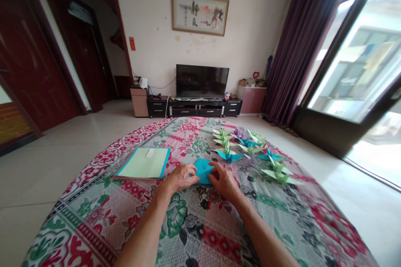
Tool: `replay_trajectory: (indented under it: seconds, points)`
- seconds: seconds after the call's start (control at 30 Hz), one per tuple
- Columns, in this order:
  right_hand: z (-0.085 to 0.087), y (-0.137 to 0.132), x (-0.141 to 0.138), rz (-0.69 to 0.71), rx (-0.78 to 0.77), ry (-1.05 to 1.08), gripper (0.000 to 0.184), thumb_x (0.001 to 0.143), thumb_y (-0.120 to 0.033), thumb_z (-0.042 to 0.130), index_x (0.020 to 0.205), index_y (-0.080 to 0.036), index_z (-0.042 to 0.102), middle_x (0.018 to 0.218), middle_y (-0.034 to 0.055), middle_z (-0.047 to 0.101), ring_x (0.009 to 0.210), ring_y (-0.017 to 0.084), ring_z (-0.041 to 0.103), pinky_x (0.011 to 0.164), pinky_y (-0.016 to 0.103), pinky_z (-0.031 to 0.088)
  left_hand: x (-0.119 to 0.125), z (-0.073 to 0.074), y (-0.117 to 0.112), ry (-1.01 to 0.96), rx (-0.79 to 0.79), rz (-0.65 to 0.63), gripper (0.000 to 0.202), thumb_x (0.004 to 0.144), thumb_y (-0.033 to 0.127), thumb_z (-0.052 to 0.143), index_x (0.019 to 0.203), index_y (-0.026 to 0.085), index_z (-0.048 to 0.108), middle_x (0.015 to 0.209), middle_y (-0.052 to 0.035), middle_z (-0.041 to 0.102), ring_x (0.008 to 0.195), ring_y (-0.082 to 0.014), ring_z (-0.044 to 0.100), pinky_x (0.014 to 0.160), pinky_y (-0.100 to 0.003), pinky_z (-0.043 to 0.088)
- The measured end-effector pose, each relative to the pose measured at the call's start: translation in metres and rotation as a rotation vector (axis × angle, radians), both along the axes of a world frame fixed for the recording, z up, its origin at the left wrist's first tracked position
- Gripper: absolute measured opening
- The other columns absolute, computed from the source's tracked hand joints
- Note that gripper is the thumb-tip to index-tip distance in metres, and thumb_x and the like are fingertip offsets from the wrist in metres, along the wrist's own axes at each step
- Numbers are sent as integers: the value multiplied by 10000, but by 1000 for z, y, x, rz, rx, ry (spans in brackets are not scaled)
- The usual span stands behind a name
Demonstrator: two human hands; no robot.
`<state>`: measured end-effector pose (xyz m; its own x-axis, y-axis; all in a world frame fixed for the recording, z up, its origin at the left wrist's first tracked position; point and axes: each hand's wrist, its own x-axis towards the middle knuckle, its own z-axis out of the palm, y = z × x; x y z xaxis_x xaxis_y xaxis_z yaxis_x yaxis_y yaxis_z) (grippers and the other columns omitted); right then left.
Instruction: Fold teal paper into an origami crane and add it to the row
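Observation:
A folded piece of blue paper [203, 170] lies on the patterned tablecloth in front of me. My left hand [183, 176] grips its left edge, with thumb and fingers closed on it. At the paper's right edge, my right hand [223, 179] pinches it with bent fingers. To the left sits a stack of square paper sheets [144, 164], pale green on top with blue showing beneath and a small white slip [150, 153] on it. Right of my hands stand several folded paper cranes in green, blue and purple, among them a blue crane [229, 157] and a green crane [280, 174].
The round table wears a floral tablecloth [175, 212]. Beyond it, a television [202, 81] stands on a black low cabinet [196, 108]. A framed picture [199, 12] hangs above. Purple curtains [299, 46] and a glass door [360, 62] are on the right.

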<state>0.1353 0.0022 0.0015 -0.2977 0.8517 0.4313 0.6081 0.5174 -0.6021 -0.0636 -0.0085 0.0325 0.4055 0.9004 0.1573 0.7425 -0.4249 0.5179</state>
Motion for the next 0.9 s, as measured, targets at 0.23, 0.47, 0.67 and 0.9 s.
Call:
replay_trajectory:
  seconds: [0.23,0.47,0.67,0.9]
  points:
    - [-6,1,-4,-82,16,40,344,769,-216,518,1109,-166,531,729,10,653,603,133,581,607,238,438,8,-5,0,41,40,80,178,696,235,559,578,178,678,1032,-41,663,870,-165,608,805,-243,446]
    - [-6,0,-8,-130,27,24,337,763,-202,513,1098,-175,539,811,32,663,654,141,596,634,241,444,11,-22,6,26,195,135,194,704,174,539,548,176,655,934,-56,661,854,-172,595,813,-271,454]
    - [-8,6,-10,-177,-10,-26,363,719,-111,504,1075,-160,556,794,34,660,683,146,599,654,238,437,15,-24,7,33,221,167,120,682,172,562,610,174,658,860,-59,647,822,-173,583,795,-278,459]
    - [-7,5,-11,-183,22,-63,295,737,-101,510,1013,-163,597,792,37,640,714,149,587,679,234,426,9,-22,5,40,215,75,333,706,172,557,1015,218,669,978,-52,626,942,-188,555,882,-299,430]
